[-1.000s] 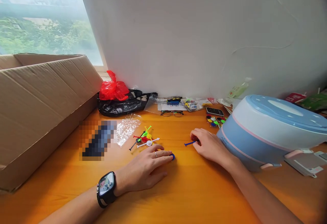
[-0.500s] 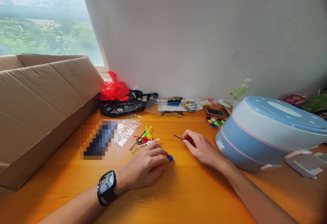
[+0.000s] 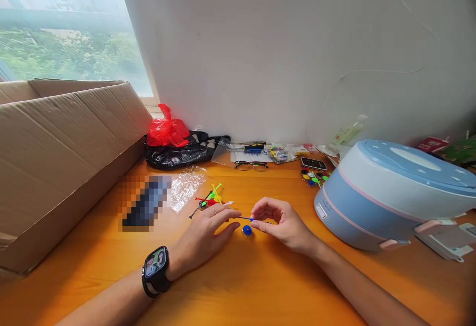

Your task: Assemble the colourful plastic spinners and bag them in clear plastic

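Observation:
My right hand [image 3: 284,224] pinches a thin blue plastic stick [image 3: 244,218] between thumb and fingertips, so the stick lies roughly level and points left. Its left end reaches the index fingertip of my left hand [image 3: 213,224]; whether they touch I cannot tell. The left thumb and index finger are apart, and a watch [image 3: 155,264] is on that wrist. Just below the stick, a small round blue plastic piece [image 3: 247,230] rests on the table. Behind my left hand is a pile of coloured plastic sticks and discs [image 3: 211,198], partly covered by the hand.
A cardboard box [image 3: 70,152] stands at left, near clear film [image 3: 188,187]. Bags [image 3: 167,132], glasses [image 3: 251,165] and a black device [image 3: 313,163] line the back of the wooden table [image 3: 282,286]. Coloured discs [image 3: 311,177] lie beside a blue-white appliance [image 3: 379,202] at right.
My right hand has moved left and nearer with the blue stick. My left hand has let go of the round blue piece, and its fingers have shifted to the stick's left end.

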A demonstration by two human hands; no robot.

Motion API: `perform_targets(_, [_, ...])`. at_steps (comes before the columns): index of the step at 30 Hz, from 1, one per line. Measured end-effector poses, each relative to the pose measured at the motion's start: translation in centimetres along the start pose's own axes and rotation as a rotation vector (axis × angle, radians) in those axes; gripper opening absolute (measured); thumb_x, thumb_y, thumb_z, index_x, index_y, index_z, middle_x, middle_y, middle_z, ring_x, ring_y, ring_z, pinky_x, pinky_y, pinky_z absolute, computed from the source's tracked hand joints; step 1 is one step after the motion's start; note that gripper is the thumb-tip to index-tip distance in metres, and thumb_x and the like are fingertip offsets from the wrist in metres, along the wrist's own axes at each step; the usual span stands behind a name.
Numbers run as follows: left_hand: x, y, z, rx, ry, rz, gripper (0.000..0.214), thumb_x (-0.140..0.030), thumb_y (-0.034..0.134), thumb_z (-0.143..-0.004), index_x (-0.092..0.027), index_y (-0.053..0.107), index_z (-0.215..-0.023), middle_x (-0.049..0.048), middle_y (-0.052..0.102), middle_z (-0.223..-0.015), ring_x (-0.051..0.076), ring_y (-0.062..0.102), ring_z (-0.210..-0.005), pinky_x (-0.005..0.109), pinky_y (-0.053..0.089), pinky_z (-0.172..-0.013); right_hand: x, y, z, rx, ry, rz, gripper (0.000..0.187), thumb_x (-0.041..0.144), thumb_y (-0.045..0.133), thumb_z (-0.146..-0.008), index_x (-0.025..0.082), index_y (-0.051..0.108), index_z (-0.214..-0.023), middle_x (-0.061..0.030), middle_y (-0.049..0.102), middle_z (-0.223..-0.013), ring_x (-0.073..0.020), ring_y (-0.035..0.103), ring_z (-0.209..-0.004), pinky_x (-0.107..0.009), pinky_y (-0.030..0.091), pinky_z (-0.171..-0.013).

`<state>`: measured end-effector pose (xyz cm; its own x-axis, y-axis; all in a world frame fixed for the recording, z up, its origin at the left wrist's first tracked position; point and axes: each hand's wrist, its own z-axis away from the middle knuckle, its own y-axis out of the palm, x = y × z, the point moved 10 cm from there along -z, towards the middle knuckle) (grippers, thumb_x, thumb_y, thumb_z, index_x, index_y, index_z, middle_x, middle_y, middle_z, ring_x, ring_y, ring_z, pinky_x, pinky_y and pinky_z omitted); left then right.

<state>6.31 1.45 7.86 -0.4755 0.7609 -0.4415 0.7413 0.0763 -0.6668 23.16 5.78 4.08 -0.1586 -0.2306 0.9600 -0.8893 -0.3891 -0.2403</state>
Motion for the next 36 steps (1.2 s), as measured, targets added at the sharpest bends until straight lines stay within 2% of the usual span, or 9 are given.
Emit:
perform_targets(3, [0.0, 0.2, -0.1, 0.017, 0.006, 0.045, 0.016, -0.020, 0.059, -0.107, -0.023, 0.075, -0.106, 0.0070, 0.081, -0.105, 0.023, 0.079, -0.102, 0.041, 0.062, -0.101, -0.1, -0.1, 0.1, 0.006, 0.017, 0.037, 0.027, 0.042, 0.087, -0.087, 0.020, 0.074, -0.093, -0.0041, 0.076, -0.093, -0.0192, 0.070, -0.088, -0.032, 0.055, -0.086])
perform_targets(8, [0.3, -0.3, 0.1, -0.037, 0.007, 0.051, 0.017, -0.017, 0.062, -0.105, -0.022, 0.078, -0.105, 0.0076, 0.081, -0.098, 0.024, 0.079, -0.100, 0.037, 0.064, -0.094, -0.5, -0.8, -0.1, 0.035, 0.043, 0.069, 0.027, 0.045, 0.081, -0.092, 0.019, 0.075, -0.091, -0.0041, 0.076, -0.087, -0.0175, 0.067, -0.079, -0.029, 0.053, -0.077])
perform_targets(14, [-0.2, 0.3, -0.1, 0.055, 0.013, 0.042, 0.022, -0.020, 0.060, -0.105, -0.022, 0.081, -0.111, 0.0090, 0.079, -0.093, 0.025, 0.078, -0.100, 0.040, 0.063, -0.097, -2.3, -0.4, -0.2, 0.118, 0.139, 0.105, 0.028, 0.044, 0.081, -0.090, 0.016, 0.076, -0.090, -0.0034, 0.072, -0.080, -0.0154, 0.062, -0.071, -0.026, 0.047, -0.067])
perform_targets(18, [-0.5, 0.8, -0.2, 0.132, 0.005, 0.017, 0.027, -0.019, 0.055, -0.105, -0.021, 0.081, -0.109, 0.0082, 0.076, -0.090, 0.023, 0.077, -0.091, 0.042, 0.061, -0.100, -3.1, 0.2, -0.1, 0.147, 0.173, 0.098, 0.027, 0.042, 0.079, -0.090, 0.016, 0.074, -0.089, -0.0025, 0.069, -0.078, -0.0145, 0.057, -0.070, -0.025, 0.043, -0.064])
perform_targets(26, [-0.8, 1.1, -0.4, 0.179, 0.035, 0.014, 0.028, -0.013, 0.054, -0.101, -0.020, 0.078, -0.090, 0.0047, 0.072, -0.081, 0.020, 0.071, -0.078, 0.047, 0.057, -0.106, -2.8, 0.8, 0.2, 0.163, 0.209, 0.131, 0.021, 0.036, 0.075, -0.091, 0.016, 0.071, -0.087, 0.0012, 0.060, -0.072, -0.0127, 0.049, -0.066, -0.025, 0.036, -0.060])
perform_targets(36, [-0.8, 1.8, -0.2, 0.231, 0.032, -0.004, 0.024, -0.009, 0.056, -0.096, -0.021, 0.074, -0.085, 0.0014, 0.068, -0.075, 0.017, 0.062, -0.068, 0.048, 0.052, -0.109, -2.9, 0.9, 0.2, 0.153, 0.202, 0.187, 0.023, 0.038, 0.076, -0.091, 0.016, 0.072, -0.086, 0.0018, 0.060, -0.070, -0.0120, 0.046, -0.064, -0.025, 0.032, -0.057])
